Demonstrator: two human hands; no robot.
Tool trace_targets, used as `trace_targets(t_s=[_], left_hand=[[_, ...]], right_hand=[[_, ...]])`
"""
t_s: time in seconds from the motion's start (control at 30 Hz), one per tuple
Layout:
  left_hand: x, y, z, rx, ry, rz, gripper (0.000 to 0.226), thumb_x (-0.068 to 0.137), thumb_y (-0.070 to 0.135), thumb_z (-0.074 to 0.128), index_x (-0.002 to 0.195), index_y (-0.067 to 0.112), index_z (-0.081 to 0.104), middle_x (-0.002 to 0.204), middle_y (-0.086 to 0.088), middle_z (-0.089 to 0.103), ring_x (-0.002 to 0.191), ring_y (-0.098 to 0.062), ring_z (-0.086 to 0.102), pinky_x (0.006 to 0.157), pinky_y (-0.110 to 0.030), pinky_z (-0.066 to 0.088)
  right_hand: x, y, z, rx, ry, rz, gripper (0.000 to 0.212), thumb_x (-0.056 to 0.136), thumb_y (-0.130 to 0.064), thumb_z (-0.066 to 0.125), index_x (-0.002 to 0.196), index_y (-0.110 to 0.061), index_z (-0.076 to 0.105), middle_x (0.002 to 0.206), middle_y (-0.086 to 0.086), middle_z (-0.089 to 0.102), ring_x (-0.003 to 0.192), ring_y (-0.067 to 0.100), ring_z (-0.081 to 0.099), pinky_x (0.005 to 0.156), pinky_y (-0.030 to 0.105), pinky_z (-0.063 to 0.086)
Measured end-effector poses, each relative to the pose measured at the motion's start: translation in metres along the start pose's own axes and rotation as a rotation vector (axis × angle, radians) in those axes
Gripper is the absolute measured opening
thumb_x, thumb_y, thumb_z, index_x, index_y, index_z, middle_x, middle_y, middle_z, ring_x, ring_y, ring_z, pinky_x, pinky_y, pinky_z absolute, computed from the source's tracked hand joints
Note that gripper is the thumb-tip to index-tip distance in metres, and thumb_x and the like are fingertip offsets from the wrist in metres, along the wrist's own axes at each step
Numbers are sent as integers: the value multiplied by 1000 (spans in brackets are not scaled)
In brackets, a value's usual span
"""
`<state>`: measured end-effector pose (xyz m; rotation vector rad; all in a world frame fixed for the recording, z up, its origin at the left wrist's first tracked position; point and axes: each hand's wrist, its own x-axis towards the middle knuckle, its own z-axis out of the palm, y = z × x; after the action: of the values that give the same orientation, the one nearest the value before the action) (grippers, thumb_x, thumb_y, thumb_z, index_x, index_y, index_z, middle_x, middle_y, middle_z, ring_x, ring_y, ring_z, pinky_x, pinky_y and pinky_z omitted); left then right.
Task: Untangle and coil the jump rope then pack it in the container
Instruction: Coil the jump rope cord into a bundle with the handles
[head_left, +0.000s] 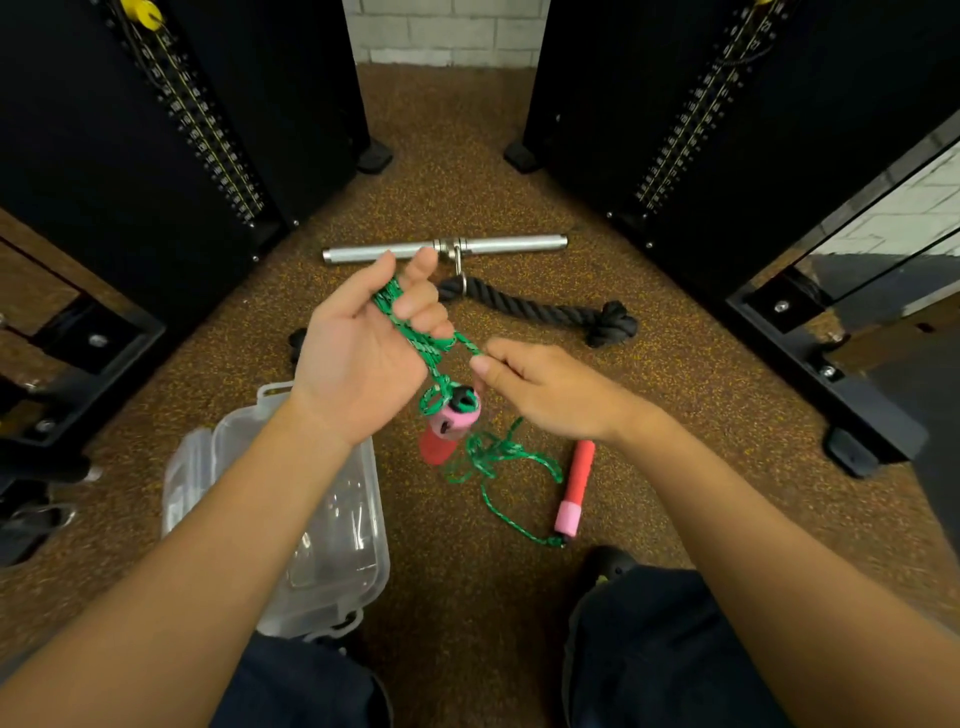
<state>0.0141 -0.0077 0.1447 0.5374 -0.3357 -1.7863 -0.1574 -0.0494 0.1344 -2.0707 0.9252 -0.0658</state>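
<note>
The jump rope is a thin green braided cord (485, 454) flecked with lighter specks, ending in two cylindrical red foam handles with pink collars. The person's left hand (363, 348) is raised palm-up above the floor, its fingers (423, 306) curled round a bundle of several cord strands that runs diagonally across the palm. The right hand (550, 395), just beside it, pinches a single strand between thumb and forefinger, with the other fingers folded in.

One handle (451, 418) hangs just below the left hand. It is seen nearly end-on, with its pink collar and black cap up and its red grip pointing down at the floor. Below it the cord lies in a loose tangle of loops. The other handle (575, 486) lies flat on the floor with its long axis running away from the person. Its pink end is nearer, and the cord leaves from there.

A clear, rounded rectangular plastic container (353, 519) sits open under the left forearm on the speckled brown rubber floor (467, 156). Farther off lie a smooth chrome bar (514, 242) and a thick black twisted rope (540, 312) with a knotted end.
</note>
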Motion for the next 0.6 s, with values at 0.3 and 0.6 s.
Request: trace_targets(t_s=[0.3, 0.6], left_hand=[[5, -18, 0, 821, 236, 84, 36, 100, 25, 27, 127, 14, 48, 123, 1, 60, 117, -6, 55, 99, -20, 43], [1, -25, 8, 1404, 282, -131, 60, 94, 50, 25, 83, 13, 70, 77, 3, 69, 70, -1, 60, 62, -6, 42]], right_hand=[[-2, -8, 6, -160, -23, -180, 10, 96, -23, 46, 87, -20, 51, 66, -21, 37, 61, -8, 38, 59, 11, 33], [-2, -4, -6, -137, 188, -231, 17, 86, -29, 61, 87, -12, 61, 65, -11, 48, 63, -2, 45, 62, 16, 34]])
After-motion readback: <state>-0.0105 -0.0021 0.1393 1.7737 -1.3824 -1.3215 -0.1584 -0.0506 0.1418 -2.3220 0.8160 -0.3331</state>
